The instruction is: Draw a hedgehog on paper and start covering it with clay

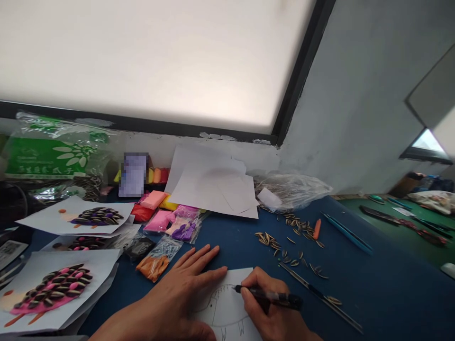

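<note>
My right hand (268, 300) grips a black pen (270, 296), its tip on a white sheet of paper (236, 310) at the bottom middle. The sheet bears a line drawing of a rounded animal with an eye, short legs and small strokes along its back. Flat over the sheet's left side lies my left hand (177, 289), fingers spread, hiding part of the drawing. Right of my right hand are a thin metal tool (320, 296) and loose striped sunflower seeds (268, 240).
Finished hedgehog pictures with seeds and clay (53, 291) lie at left. Bags of coloured clay (152, 267) sit behind my left hand. Farther back are a green seed bag (46, 156), blank papers (216, 189) and a clear plastic bag (298, 187). Blue tweezers (348, 232) rest at right.
</note>
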A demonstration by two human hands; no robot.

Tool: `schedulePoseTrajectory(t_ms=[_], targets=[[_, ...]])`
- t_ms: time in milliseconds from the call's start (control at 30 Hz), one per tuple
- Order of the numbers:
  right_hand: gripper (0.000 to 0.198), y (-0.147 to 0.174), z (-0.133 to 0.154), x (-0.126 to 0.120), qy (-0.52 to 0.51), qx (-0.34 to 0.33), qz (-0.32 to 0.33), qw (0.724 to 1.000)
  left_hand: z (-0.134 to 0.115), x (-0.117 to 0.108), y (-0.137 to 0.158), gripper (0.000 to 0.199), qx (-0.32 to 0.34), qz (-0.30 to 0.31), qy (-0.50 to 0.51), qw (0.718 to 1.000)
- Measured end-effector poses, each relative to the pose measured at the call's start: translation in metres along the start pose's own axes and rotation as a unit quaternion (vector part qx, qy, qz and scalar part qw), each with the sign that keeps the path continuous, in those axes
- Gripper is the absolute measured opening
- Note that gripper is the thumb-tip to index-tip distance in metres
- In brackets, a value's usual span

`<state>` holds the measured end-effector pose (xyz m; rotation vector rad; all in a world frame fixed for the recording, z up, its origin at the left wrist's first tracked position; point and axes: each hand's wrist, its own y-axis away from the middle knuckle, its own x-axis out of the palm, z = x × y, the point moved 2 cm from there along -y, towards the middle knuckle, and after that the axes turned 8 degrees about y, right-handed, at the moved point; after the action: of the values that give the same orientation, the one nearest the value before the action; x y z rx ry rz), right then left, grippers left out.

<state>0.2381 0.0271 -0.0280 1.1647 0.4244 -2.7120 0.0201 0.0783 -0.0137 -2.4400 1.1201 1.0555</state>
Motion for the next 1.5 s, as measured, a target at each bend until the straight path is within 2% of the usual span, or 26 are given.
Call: schedulePoseTrajectory(t_ms=[900,1133,1300,1500], targets=[[0.015,-0.001,0.000,0.000,0.014,-0.021,0.000,1.000,-0.005,-0.001,-0.001,0.091,-0.024,0.010,-0.001,1.000],[0.023,-0.003,0.002,-0.007,0.046,-0.012,-0.051,0.998,-0.015,-0.005,-0.004,0.089,-0.074,0.042,-0.009,0.996],[0.023,-0.004,0.003,-0.007,0.046,-0.013,-0.033,0.998,-0.013,-0.003,-0.004,0.091,-0.080,0.042,0.001,0.996],[0.022,-0.004,0.003,-0.006,0.026,0.000,-0.009,1.000,-0.009,-0.002,-0.001,0.087,-0.046,0.022,-0.013,0.999]])
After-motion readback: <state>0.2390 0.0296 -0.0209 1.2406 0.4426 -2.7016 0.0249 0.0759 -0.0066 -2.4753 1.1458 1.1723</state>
